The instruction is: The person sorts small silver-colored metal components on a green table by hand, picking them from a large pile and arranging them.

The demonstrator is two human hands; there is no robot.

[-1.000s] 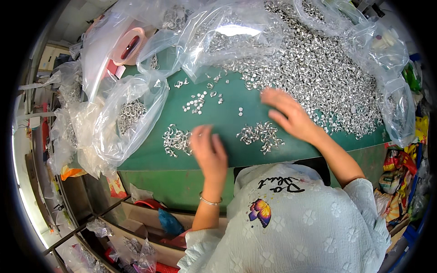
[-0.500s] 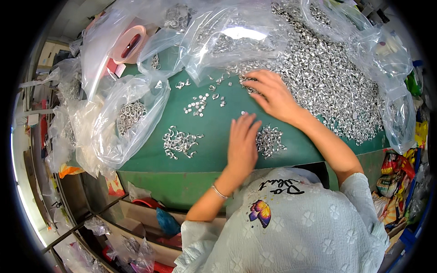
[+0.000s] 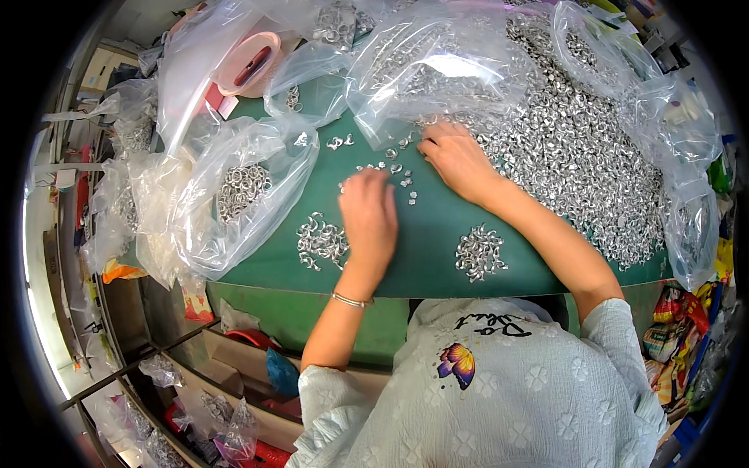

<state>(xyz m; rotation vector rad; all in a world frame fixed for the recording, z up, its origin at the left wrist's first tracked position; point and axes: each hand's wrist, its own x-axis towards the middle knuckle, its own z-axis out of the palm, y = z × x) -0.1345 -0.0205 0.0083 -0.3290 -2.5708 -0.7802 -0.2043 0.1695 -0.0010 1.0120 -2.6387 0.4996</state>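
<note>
My left hand (image 3: 368, 214), smeared by motion, hovers over the small scattered silver pieces in the middle of the green table top (image 3: 421, 257). It hides part of them, and its fingers are too blurred to read. My right hand (image 3: 462, 165) rests at the left edge of a large heap of small curved silver metal pieces (image 3: 577, 156). Its fingers are bent down onto the pieces and pressed together; anything between them is hidden. One small pile of curved pieces (image 3: 321, 240) lies beside my left wrist. Another small pile (image 3: 480, 253) sits nearer me, below my right forearm.
Clear plastic sheeting (image 3: 437, 70) covers part of the heap. At the left, an open plastic bag (image 3: 195, 195) holds silver rings (image 3: 243, 191). Behind it stands a pink basket (image 3: 269, 66) with a dark red object inside. Open drawers (image 3: 226, 359) lie below the table's front edge.
My left hand has moved left and away from me, from beside the right small pile to the scattered pieces. My right hand stays at the heap's edge, its fingers more bent. The view has shifted slightly.
</note>
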